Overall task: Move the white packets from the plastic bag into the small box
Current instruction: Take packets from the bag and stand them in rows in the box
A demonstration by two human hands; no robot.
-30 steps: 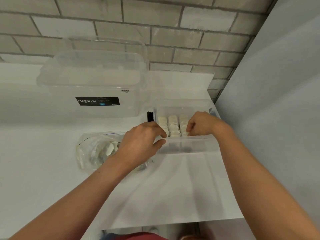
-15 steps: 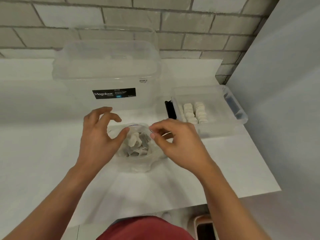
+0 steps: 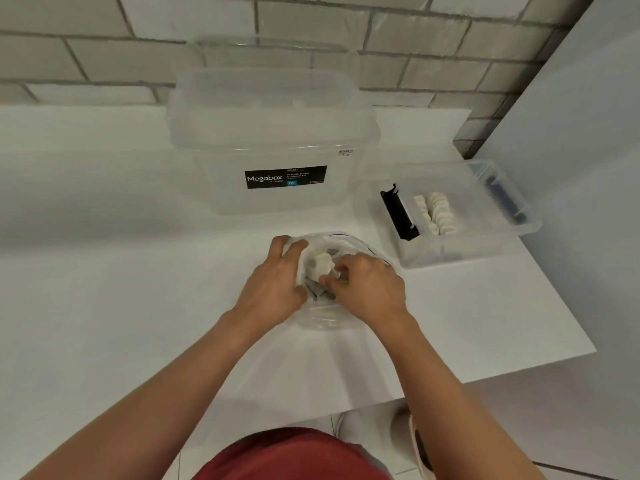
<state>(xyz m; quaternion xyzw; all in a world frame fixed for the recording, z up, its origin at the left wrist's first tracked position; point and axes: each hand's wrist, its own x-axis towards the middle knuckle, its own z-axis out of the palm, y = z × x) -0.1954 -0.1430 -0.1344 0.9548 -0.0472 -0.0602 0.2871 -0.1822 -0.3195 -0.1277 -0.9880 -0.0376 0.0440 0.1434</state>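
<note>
A clear plastic bag [image 3: 349, 244] lies on the white table, its mouth open toward me. White packets [image 3: 323, 263] are bunched inside it. My left hand [image 3: 273, 282] grips the bag's left edge and holds the mouth apart. My right hand [image 3: 367, 289] reaches into the bag, its fingers curled around the packets there. To the right stands the small clear box [image 3: 485, 244] with rows of white packets [image 3: 438, 214] lined up beside a black divider [image 3: 398, 216].
A large clear Megabox storage tub [image 3: 273, 140] with its lid on stands behind the bag. A brick wall runs along the back and a grey wall closes the right side. The table's front edge [image 3: 502, 377] is near my body.
Both hands left the small box and came to the bag. The left hand now grips the bag's edge, and the right hand has gone from hovering at the mouth to reaching inside.
</note>
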